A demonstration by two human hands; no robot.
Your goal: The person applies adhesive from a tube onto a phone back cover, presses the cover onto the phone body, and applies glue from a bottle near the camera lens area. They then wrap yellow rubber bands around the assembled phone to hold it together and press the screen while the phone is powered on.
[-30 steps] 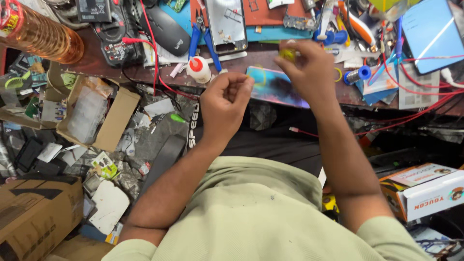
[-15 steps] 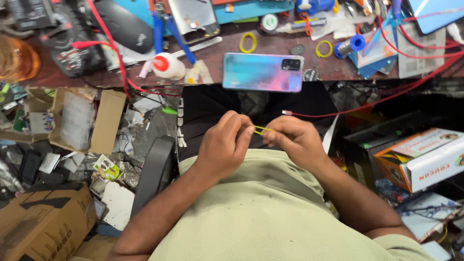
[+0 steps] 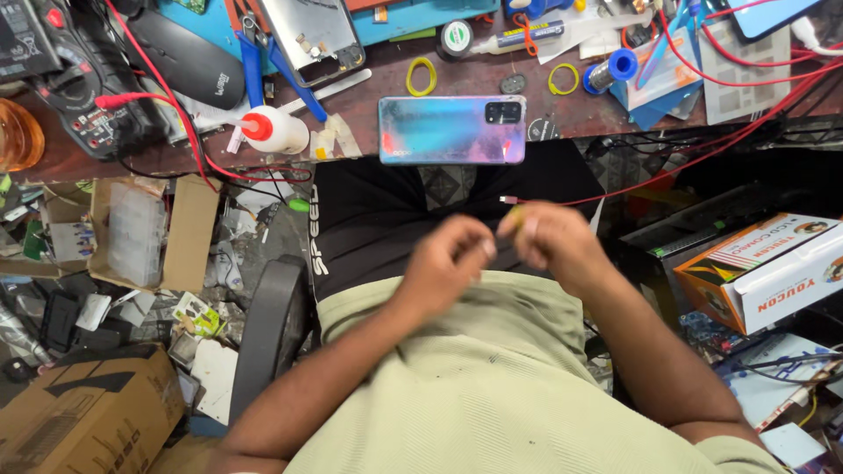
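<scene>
Yellow rubber band, blurred, pinched between left hand and right hand, fingertips almost meeting above the lap, over black shorts. Just beyond, on the brown workbench edge: phone lying back-up. Farther off: two more yellow bands, glue bottle, red wires.

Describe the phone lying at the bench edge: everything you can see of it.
The phone lies flat, back up, along the near edge of the brown bench, long side parallel to that edge. Its glossy back shades from teal-blue to pink-purple, with a reddish smudge near the left end. A dark rectangular camera block sits at the upper right corner. Neither hand touches it; both are lower, over the lap. Yellow rubber bands lie just beyond it.
</scene>
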